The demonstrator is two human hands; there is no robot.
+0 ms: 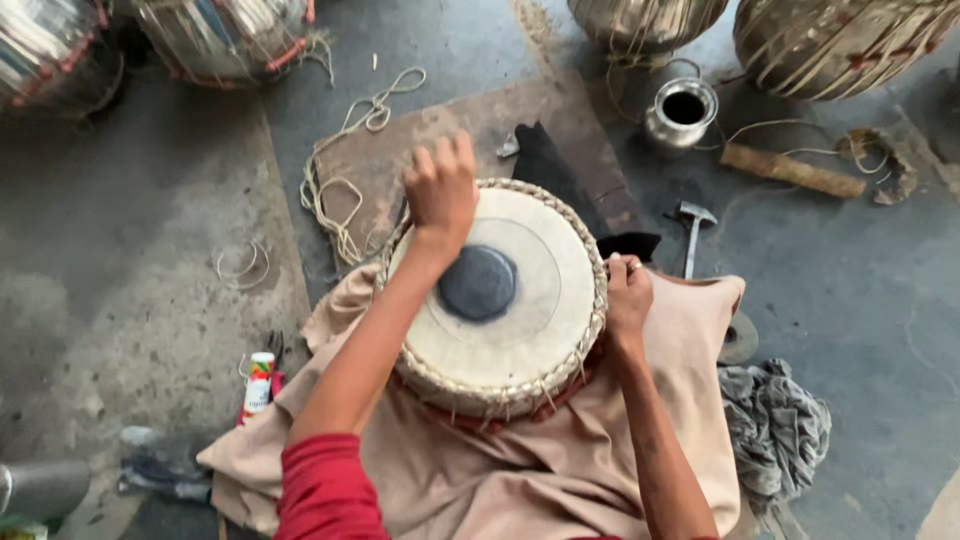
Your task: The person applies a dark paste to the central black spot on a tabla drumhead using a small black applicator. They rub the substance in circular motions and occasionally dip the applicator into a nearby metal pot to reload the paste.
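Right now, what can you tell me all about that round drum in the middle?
The drum is round, with a pale cream skin, a dark grey circle in its centre and a woven braid around the rim. It sits on beige cloth. The left hand presses its far edge; the right hand grips its right rim.

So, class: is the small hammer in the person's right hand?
No: the hammer lies on the floor beyond the drum, while the right hand grips the drum's rim.

Bare floor (150, 230) lies open left; hammer (692, 232) and metal cup (682, 110) crowd the right.
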